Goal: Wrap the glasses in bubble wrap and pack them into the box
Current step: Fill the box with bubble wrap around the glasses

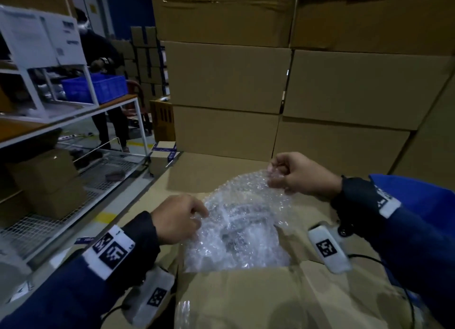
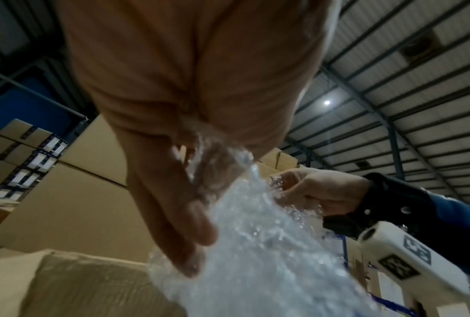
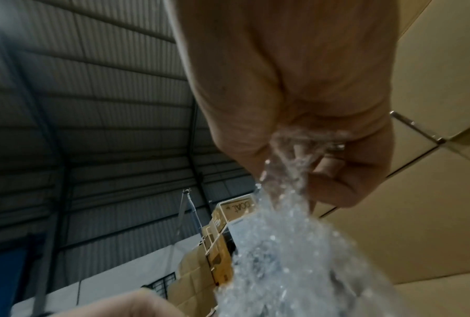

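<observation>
Head view showed both hands, left hand [image 1: 177,220] and right hand [image 1: 301,173], pinching bubble wrap [image 1: 241,220] between curled fingers [image 1: 275,167] over the cardboard box [image 1: 246,296].

— Is any lettering legible here?

— Only one piece: in the right wrist view, a pale carton [image 3: 238,209] in the distance shows upside-down letters that look like "DOAL", though blur makes this uncertain.

— And the white sheets [image 1: 37,33] on the rack?

— They carry print, but it is too small to read.
</observation>
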`<state>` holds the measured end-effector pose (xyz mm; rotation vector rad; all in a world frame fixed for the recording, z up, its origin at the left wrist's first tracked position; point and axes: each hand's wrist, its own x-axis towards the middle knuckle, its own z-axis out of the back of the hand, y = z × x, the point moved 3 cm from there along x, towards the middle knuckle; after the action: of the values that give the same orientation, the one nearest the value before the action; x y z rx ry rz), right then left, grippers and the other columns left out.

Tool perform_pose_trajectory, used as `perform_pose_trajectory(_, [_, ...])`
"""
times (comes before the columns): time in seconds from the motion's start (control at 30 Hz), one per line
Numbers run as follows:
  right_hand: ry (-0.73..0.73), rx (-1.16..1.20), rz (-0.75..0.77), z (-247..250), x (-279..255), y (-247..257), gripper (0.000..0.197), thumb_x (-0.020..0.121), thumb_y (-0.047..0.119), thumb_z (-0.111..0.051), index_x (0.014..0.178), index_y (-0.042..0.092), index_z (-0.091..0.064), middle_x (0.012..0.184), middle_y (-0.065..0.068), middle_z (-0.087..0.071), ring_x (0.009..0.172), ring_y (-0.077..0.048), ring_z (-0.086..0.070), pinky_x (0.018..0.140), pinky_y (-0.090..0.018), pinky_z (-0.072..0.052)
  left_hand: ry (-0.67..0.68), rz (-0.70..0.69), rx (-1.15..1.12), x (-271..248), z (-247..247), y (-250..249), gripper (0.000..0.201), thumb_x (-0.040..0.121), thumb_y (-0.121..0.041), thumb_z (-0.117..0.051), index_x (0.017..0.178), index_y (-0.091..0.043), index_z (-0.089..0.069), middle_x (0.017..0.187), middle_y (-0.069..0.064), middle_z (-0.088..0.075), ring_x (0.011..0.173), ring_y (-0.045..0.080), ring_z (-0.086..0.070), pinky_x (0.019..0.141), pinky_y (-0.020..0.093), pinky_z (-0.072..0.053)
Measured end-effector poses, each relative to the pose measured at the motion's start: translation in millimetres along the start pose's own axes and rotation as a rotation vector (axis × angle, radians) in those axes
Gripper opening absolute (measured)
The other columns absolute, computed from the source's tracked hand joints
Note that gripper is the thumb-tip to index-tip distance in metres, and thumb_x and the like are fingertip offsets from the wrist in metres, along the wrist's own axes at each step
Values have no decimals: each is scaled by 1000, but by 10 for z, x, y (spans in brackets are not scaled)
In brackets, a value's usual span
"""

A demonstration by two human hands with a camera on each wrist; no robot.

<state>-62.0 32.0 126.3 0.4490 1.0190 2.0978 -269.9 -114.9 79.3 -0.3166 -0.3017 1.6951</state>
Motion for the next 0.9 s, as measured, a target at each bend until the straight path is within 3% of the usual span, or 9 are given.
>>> perform_pose_trajectory(0.07, [43,-62,11,-119,68,54,16,85,5,-69,97,9,-60,82,-3,-61,68,-14,-57,61,-28,-51,35,26,73,16,-38,30,29,93,-21,-61,121,-23,-68,126,-7,-62,112,8,-57,88,15,-40])
perform_pose_trajectory(0.27, [190,-194,19,-573,250,111,7,87,7,-66,94,8,-64,89,-7,-65,71,-15,-61,65,-29,-57,129,147,203,79,-203,83,25,89,-19,-53,101,-20,-75,106,-4,-73,94,15,-66,86,29,-54])
perform_pose_trajectory(0.33, [224,-229,10,-717,303,102,7,88,5,-66,94,8,-64,88,-6,-64,65,-12,-61,55,-23,-56,163,151,344,85,-260,17,25,89,-17,-54,106,-23,-71,110,-5,-68,103,18,-62,92,33,-48])
perform_pose_trajectory(0.4, [250,-297,33,-849,357,102,10,87,4,-67,95,10,-65,91,-5,-66,65,-11,-61,54,-22,-56,201,138,546,105,-303,-62,26,89,-16,-56,111,-25,-66,115,-3,-63,112,21,-55,97,37,-35])
perform_pose_trajectory(0.57, [287,-551,156,-1086,508,88,29,78,8,-77,103,16,-66,105,-1,-66,95,-16,-61,85,-30,-55,262,46,870,197,-330,-181,26,95,-19,-49,121,-19,-54,126,5,-56,121,26,-46,99,42,-28])
perform_pose_trajectory(0.63, [319,-632,185,-1173,530,62,33,76,4,-77,105,13,-64,108,-4,-65,99,-19,-60,87,-30,-53,297,12,879,225,-361,-186,26,97,-16,-46,122,-18,-54,127,5,-57,121,25,-48,102,41,-28])
perform_pose_trajectory(0.73, [311,-708,227,-1213,567,48,27,77,-4,-68,95,13,-57,98,-5,-61,88,-19,-55,65,-23,-45,268,-41,752,298,-297,-227,27,94,-9,-50,120,-17,-55,122,8,-58,112,27,-55,90,36,-38])
perform_pose_trajectory(0.83, [270,-773,264,-1140,663,47,34,76,-6,-62,73,21,-40,80,1,-50,78,-18,-47,53,-18,-34,226,-134,407,340,-208,-216,17,94,-30,-57,105,-18,-63,107,5,-66,97,23,-61,83,33,-49])
perform_pose_trajectory(0.9, [279,-835,263,-1101,674,18,26,78,-3,-60,68,17,-48,79,1,-52,79,-18,-47,54,-14,-34,396,-175,290,327,-289,-148,27,91,-43,-61,96,-17,-68,98,0,-71,90,19,-64,86,36,-53])
